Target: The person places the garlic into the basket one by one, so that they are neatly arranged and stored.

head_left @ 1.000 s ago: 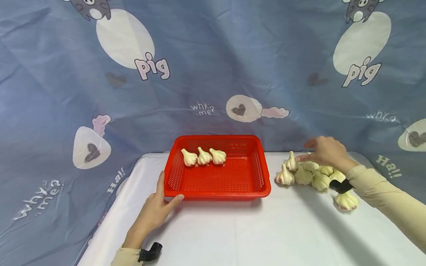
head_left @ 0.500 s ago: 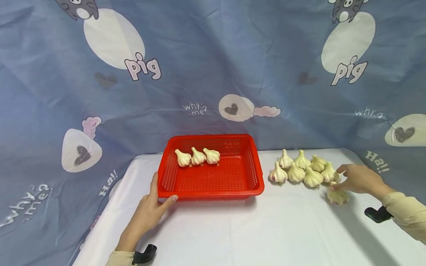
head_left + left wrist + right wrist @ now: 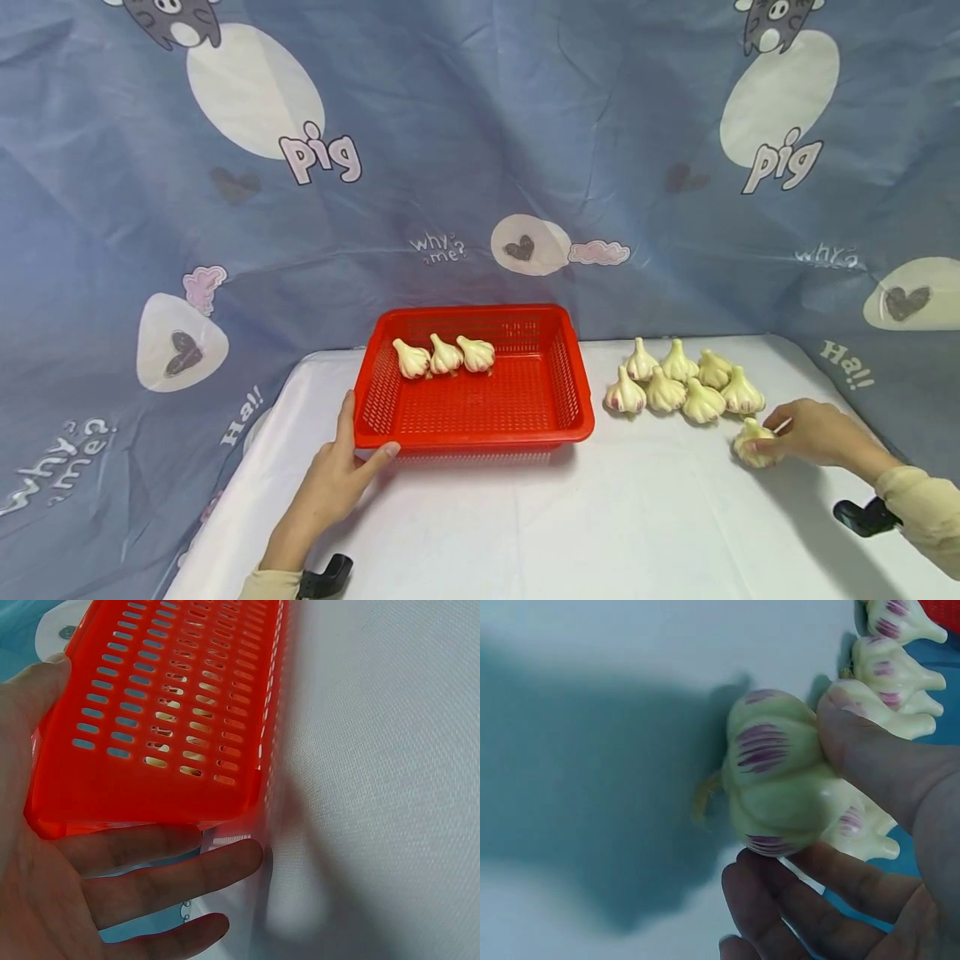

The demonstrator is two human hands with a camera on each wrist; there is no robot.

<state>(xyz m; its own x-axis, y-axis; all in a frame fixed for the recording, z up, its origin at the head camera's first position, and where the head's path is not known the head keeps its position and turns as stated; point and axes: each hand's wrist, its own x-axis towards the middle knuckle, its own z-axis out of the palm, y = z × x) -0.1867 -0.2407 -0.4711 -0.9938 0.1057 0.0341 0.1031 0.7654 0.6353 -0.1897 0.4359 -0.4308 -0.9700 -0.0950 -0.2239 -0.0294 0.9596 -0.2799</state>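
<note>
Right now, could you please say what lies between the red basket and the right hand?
The head view shows seven clustered garlic bulbs, plus the held bulb.

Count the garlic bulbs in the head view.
11: three bulbs in the red basket, seven bulbs on the white table to its right, one bulb pinched by the right hand. Any fully hidden behind these wouldn't show.

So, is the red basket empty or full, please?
Neither; partly filled: three garlic bulbs lie in the red basket, with space beside them.

Red basket [image 3: 474, 439], purple-streaked cream garlic [image 3: 780, 787], white table [image 3: 615, 517]
</note>
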